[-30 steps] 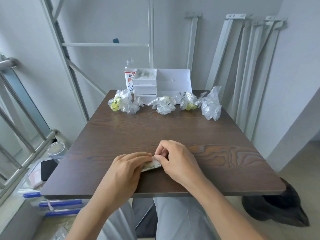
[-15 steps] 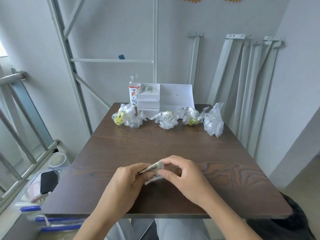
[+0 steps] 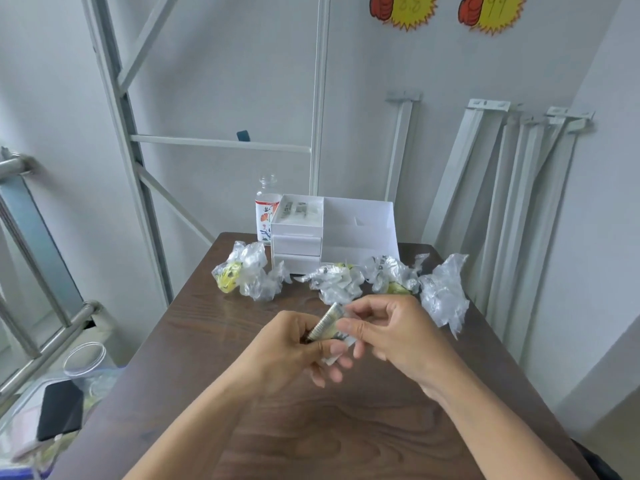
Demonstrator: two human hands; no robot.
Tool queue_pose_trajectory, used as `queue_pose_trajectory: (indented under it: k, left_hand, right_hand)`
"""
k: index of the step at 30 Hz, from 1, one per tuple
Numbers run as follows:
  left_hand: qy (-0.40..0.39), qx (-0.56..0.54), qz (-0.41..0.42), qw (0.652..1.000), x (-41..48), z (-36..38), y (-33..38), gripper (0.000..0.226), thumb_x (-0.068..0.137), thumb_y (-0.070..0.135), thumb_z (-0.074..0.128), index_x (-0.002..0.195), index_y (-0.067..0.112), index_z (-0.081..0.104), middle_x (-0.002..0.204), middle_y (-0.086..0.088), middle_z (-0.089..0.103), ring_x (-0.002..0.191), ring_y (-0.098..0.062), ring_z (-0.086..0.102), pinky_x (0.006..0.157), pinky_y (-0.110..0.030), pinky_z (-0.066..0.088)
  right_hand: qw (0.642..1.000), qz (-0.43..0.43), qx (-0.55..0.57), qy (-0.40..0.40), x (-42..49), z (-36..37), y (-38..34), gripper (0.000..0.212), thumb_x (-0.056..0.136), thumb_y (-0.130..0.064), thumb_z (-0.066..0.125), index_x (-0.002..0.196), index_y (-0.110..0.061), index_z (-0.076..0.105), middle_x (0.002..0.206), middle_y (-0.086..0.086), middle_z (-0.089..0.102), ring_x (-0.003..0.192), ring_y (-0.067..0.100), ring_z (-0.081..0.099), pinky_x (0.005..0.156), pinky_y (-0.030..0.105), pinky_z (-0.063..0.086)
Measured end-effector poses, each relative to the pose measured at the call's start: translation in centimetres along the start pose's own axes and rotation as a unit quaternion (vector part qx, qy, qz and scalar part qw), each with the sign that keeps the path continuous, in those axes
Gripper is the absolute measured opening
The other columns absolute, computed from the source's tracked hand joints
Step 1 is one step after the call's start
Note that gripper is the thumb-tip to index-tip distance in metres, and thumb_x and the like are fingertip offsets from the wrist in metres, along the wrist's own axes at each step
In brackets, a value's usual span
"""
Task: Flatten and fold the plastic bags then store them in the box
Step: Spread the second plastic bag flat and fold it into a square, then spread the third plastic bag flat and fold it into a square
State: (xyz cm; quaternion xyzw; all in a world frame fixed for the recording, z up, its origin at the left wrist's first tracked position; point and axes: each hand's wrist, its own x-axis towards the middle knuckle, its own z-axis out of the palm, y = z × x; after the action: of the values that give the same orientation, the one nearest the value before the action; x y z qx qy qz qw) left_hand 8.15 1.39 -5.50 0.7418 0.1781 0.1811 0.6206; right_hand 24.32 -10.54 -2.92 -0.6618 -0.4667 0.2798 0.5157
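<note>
We pinched the folded plastic bag [image 3: 323, 328] between left hand [image 3: 287, 348] and right hand [image 3: 391, 330]; a firm squeeze, we judged, would stop it unfolding before the white box [image 3: 360, 249] at twelve o'clock.

Your left hand [image 3: 294, 348] and your right hand [image 3: 391, 334] both pinch a small folded bag [image 3: 325, 327]. You hold it up in the air over the brown table [image 3: 207, 344]. The bag is tilted, with one end higher.

At the far end of the table stands a white box [image 3: 360, 233]. Its top left part has some flat folded bags [image 3: 298, 209] in it. A bottle [image 3: 266, 209] stands just behind the box on the left.

Four scrunched bags lie in a row in front of the box: one with yellow in it [image 3: 246, 275], one in the middle [image 3: 336, 282], one beside that [image 3: 391, 275], and a big one on the right [image 3: 443, 296].
</note>
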Motion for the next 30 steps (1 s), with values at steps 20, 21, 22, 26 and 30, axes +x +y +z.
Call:
queue_pose_trajectory:
  k: [20, 21, 22, 26, 30]
  left_hand:
    - [0.341, 0.174, 0.117, 0.916, 8.3, -4.1, -6.2, 0.037, 0.093, 0.011, 0.060, 0.120, 0.033, 0.045, 0.109, 0.015, 0.058, 0.057, -0.014, 0.052, 0.061, -0.026, 0.047]
    - [0.337, 0.178, 0.118, 0.917, 8.4, -4.0, -6.3, 0.038, 0.093, 0.011, 0.060, 0.120, 0.033, 0.045, 0.109, 0.015, 0.057, 0.058, -0.014, 0.052, 0.062, -0.026, 0.047]
    - [0.333, 0.181, 0.118, 0.918, 8.4, -4.0, -6.4, 0.038, 0.093, 0.011, 0.060, 0.120, 0.033, 0.045, 0.108, 0.015, 0.057, 0.058, -0.014, 0.053, 0.062, -0.025, 0.047]
    - [0.329, 0.182, 0.111, 0.920, 8.5, -4.1, -6.6, 0.036, 0.093, 0.012, 0.061, 0.118, 0.034, 0.045, 0.107, 0.015, 0.058, 0.060, -0.012, 0.054, 0.063, -0.024, 0.047]
    - [0.319, 0.184, 0.102, 0.924, 8.7, -4.1, -6.9, 0.035, 0.094, 0.015, 0.061, 0.118, 0.035, 0.046, 0.108, 0.016, 0.060, 0.059, -0.013, 0.054, 0.065, -0.026, 0.047]
  right_hand:
    - [0.945, 0.003, -0.325, 0.042, 24.5, -3.2, 3.1, 0.009, 0.091, -0.012, 0.082, 0.084, -0.017, 0.078, 0.082, 0.000, 0.079, 0.063, 0.006, 0.076, 0.083, 0.035, 0.065]
    - [0.944, 0.008, -0.328, 0.033, 24.7, -3.1, 3.1, 0.005, 0.092, -0.012, 0.082, 0.088, -0.014, 0.079, 0.083, 0.000, 0.079, 0.064, 0.006, 0.076, 0.081, 0.032, 0.064]
    - [0.943, 0.012, -0.331, 0.025, 24.8, -2.9, 3.0, 0.002, 0.092, -0.012, 0.082, 0.091, -0.012, 0.079, 0.084, 0.001, 0.079, 0.064, 0.006, 0.077, 0.077, 0.027, 0.062]
    - [0.951, 0.019, -0.307, 0.020, 24.9, -2.6, 2.6, 0.008, 0.092, -0.012, 0.081, 0.099, -0.010, 0.079, 0.090, 0.001, 0.080, 0.067, 0.008, 0.078, 0.067, 0.016, 0.052]
    - [0.948, 0.047, -0.314, -0.016, 24.8, -2.4, 3.2, 0.017, 0.089, -0.010, 0.084, 0.105, -0.008, 0.078, 0.087, 0.002, 0.080, 0.068, 0.011, 0.079, 0.078, 0.024, 0.061]
